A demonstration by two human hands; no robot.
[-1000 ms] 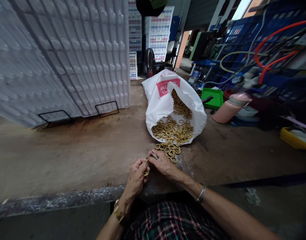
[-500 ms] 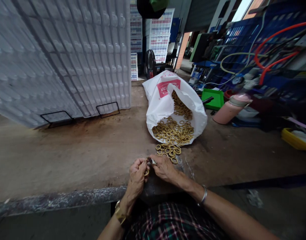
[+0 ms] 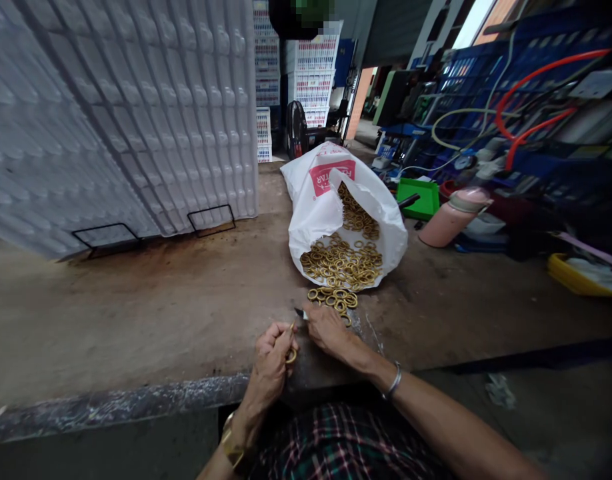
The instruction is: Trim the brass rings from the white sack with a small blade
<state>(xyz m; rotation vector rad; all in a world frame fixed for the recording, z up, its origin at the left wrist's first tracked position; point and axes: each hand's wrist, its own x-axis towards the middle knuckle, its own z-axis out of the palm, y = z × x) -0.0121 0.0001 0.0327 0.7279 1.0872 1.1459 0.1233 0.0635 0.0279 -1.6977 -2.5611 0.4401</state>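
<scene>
Gold-coloured ring (image 3: 295, 357) pinched in left hand (image 3: 272, 357); right hand (image 3: 331, 331), just apart, grips a dark-tipped tool (image 3: 299, 312): seemingly between strokes, another needing steadiness.

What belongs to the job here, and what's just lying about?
Seemingly in use:
Brassy round rings, one in the left hand
Small dark-tipped tool in the right hand
White plastic sack of rings

Seemingly lying about:
Pink cylindrical bottle
Green rectangular plastic tray

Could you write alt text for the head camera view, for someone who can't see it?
A left hand holds a gold-coloured ring and the right hand a small dark-tipped tool above a workbench. Beyond them, similar rings lie inside and before an open white sack.
</scene>
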